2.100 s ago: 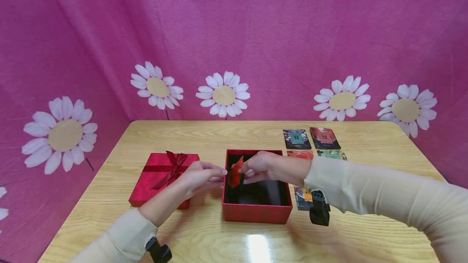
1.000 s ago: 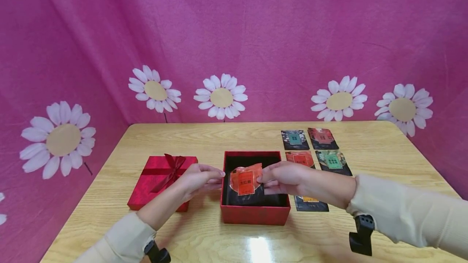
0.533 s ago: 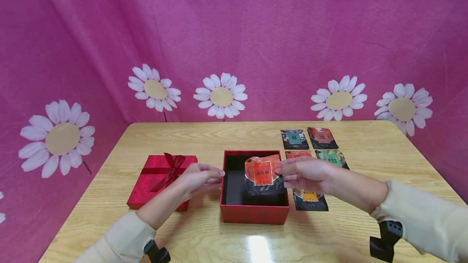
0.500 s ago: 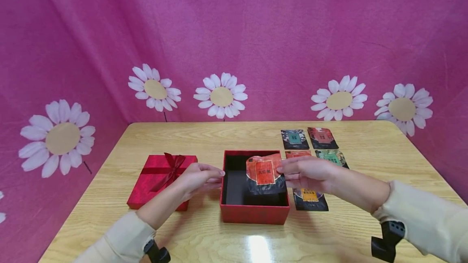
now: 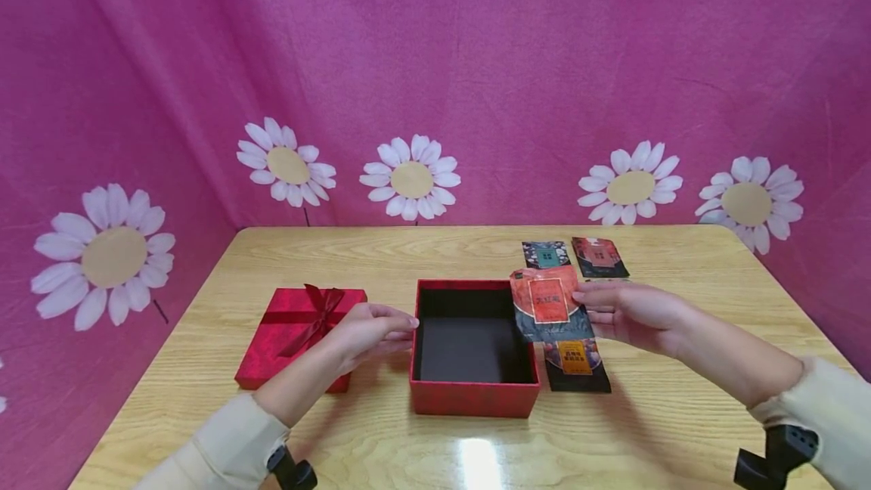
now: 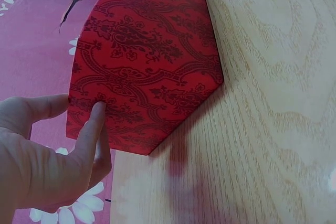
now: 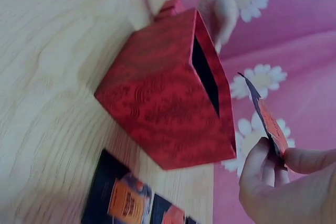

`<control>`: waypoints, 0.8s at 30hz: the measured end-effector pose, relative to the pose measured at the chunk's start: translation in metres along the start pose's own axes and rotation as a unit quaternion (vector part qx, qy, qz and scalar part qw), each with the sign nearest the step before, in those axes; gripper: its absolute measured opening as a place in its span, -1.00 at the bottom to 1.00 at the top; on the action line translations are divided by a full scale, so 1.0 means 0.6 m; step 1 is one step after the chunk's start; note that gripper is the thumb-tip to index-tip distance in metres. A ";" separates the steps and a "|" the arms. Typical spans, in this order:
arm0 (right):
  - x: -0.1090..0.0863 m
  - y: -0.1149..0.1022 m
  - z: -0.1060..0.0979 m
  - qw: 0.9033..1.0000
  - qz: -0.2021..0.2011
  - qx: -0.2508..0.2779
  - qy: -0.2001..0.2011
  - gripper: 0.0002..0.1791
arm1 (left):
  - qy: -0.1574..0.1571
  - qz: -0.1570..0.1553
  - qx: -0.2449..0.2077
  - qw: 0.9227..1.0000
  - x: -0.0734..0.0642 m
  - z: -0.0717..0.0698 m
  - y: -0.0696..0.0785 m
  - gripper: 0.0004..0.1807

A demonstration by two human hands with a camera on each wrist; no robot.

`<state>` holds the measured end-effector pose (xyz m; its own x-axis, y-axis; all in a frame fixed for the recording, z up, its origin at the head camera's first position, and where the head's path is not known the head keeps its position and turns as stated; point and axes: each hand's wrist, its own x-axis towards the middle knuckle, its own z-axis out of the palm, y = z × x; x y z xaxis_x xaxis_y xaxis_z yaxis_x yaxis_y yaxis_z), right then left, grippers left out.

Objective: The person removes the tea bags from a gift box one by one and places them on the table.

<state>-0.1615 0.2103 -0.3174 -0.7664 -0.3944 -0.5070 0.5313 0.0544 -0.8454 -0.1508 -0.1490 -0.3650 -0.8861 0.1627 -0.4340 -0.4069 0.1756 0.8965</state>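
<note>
My right hand [image 5: 633, 312] pinches an orange-and-black tea packet [image 5: 547, 305] by its right edge, thumb in front and fingers behind. The packet hangs in the air, overlapping the box's right rim in the head view; the right wrist view catches the same packet [image 7: 269, 123] nearly edge-on. My left hand [image 5: 364, 335] holds the left wall of a red patterned gift box [image 5: 472, 401], its thumb at the rim and fingertips against the outside, as the left wrist view shows on the box wall [image 6: 136, 51]. Nothing lies on the box's dark floor.
Left of the box, the red lid [image 5: 272, 346] with its ribbon bow [image 5: 320, 316] lies on the wooden table [image 5: 381, 445]. To the right lie a yellow-labelled packet [image 5: 574, 365], a teal-labelled one [image 5: 544, 254] and a red one [image 5: 600, 257]. Others there are hidden behind my right hand and its packet.
My right hand has lifted the orange-and-black tea packet out of the box and carried it right, over the packets on the table. My left hand stays at the box's left rim.
</note>
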 end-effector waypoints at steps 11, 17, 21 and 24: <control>-0.008 0.031 -0.071 0.998 0.006 0.039 0.039 -0.86 | 0.003 -0.002 -0.001 1.000 -0.003 0.000 0.002 -0.63; -0.008 0.059 -0.103 0.999 -0.002 0.026 0.046 -0.85 | 0.014 -0.009 0.012 1.000 -0.001 0.000 0.001 -0.63; -0.009 0.077 -0.127 0.998 0.004 0.001 0.069 -0.85 | 0.015 -0.011 0.012 1.000 0.000 0.001 0.000 -0.63; -0.012 0.088 -0.145 0.995 0.016 -0.038 0.092 -0.52 | 0.010 -0.009 0.010 1.000 0.001 0.003 -0.001 -0.63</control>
<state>-0.1590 0.2959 -0.3731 -0.8065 -0.2178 -0.5496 0.5324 0.1365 -0.8354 -0.1505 -0.1474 -0.3656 -0.8832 0.1397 -0.4476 -0.4182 0.1974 0.8867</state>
